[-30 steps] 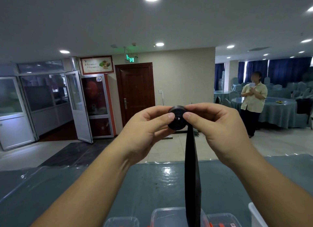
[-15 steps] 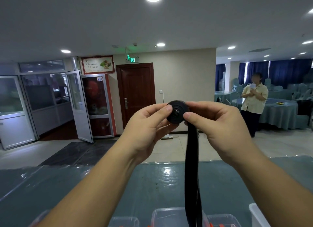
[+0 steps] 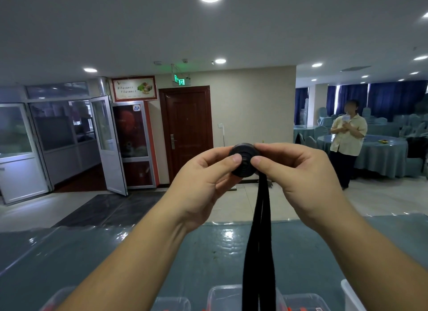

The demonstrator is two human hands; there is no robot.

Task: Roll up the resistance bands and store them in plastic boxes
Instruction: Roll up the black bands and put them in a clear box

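I hold a black resistance band (image 3: 244, 164) up in front of me, its upper end wound into a tight round roll. My left hand (image 3: 203, 183) pinches the roll from the left, thumb on its face. My right hand (image 3: 294, 169) pinches it from the right, thumb beside the left one. The unrolled tail (image 3: 259, 252) hangs straight down past the bottom edge of the view. Several clear plastic boxes (image 3: 225, 298) with red clips line the bottom edge, below the hanging tail.
A teal table (image 3: 115, 252) under shiny plastic film lies beneath my arms. A white container edge (image 3: 350, 296) shows at bottom right. Further off, a person (image 3: 347, 143) stands by round covered tables (image 3: 384, 155); a dark door (image 3: 187, 134) is straight ahead.
The roll has turned a little between my fingers and both thumbs now sit closer together on its face. The view dipped slightly; the tail still hangs down.
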